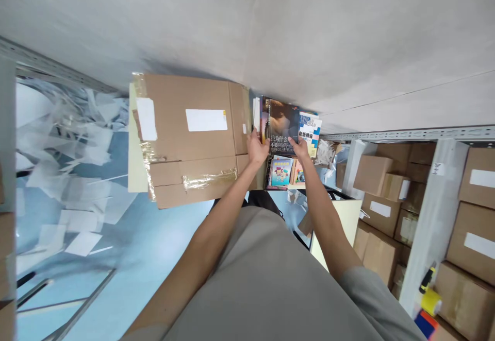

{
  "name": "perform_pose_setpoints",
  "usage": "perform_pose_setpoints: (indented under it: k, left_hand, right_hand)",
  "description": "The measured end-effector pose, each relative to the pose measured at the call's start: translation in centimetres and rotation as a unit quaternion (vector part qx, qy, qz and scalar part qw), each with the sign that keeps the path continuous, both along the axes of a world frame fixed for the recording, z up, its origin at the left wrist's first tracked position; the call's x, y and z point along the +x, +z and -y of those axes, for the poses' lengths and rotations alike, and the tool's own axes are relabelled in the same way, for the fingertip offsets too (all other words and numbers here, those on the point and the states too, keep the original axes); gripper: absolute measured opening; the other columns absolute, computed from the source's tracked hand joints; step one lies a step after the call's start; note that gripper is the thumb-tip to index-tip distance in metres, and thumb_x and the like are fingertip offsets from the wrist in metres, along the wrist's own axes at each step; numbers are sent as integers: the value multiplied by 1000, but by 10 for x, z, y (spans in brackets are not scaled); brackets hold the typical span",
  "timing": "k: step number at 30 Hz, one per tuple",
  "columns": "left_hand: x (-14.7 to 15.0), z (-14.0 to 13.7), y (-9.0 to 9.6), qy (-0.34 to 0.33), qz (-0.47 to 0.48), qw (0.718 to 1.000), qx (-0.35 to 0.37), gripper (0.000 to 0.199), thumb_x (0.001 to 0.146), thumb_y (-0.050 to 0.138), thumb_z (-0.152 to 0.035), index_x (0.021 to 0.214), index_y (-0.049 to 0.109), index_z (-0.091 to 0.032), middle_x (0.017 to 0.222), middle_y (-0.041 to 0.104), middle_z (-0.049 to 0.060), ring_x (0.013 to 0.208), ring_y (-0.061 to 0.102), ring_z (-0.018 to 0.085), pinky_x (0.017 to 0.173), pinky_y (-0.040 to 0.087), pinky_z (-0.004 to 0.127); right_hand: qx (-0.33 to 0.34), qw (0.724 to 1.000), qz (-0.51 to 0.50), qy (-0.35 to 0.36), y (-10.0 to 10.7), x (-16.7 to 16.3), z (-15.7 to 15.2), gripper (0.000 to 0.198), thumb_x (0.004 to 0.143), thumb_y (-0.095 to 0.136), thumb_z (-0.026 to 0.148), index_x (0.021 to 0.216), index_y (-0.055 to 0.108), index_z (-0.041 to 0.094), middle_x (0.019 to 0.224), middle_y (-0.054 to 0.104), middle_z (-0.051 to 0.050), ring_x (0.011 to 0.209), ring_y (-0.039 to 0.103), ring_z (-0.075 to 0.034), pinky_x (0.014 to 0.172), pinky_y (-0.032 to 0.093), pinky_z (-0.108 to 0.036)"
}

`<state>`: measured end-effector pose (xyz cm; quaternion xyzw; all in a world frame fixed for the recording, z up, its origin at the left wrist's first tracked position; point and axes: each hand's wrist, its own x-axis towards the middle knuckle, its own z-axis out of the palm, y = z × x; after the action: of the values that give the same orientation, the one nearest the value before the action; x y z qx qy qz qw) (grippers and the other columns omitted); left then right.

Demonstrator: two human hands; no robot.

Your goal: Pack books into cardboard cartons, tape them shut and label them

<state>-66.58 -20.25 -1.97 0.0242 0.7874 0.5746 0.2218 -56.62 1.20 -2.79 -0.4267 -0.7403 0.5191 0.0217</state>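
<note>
A book with a dark cover and white lettering is held between my two hands. My left hand is closed at its lower left edge, beside some upright book edges; the fingertips are partly hidden. My right hand grips the lower right corner, thumb on the cover. Right of it lies a white and blue book. Nearer to me are a light-blue picture book and another colourful book. To the left sits a large cardboard box with white labels and clear tape.
A grey wall rises behind the books. White paper sheets litter the blue floor at left. Shelves of cardboard boxes stand at right, with a yellow tape roll and a black and yellow cutter.
</note>
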Motion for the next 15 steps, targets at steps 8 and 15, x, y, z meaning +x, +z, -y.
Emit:
perform_pose_setpoints:
  k: [8, 15]
  left_hand:
    - [27, -27, 25, -80, 9, 996, -30, 72, 98, 73, -14, 169, 61, -11, 174, 60, 26, 175, 42, 44, 148, 33, 64]
    - [7, -11, 11, -43, 34, 998, -3, 76, 96, 70, -12, 171, 57, -10, 186, 48, 27, 181, 37, 41, 151, 27, 62]
  right_hand:
    - [10, 1000, 8, -26, 14, -18, 6, 69, 60, 93, 82, 96, 75, 26, 109, 89, -11, 104, 78, -32, 110, 63, -54]
    - [-18, 999, 8, -43, 46, -11, 2, 69, 62, 94, 73, 108, 73, 25, 112, 88, -11, 108, 80, -32, 104, 67, -52]
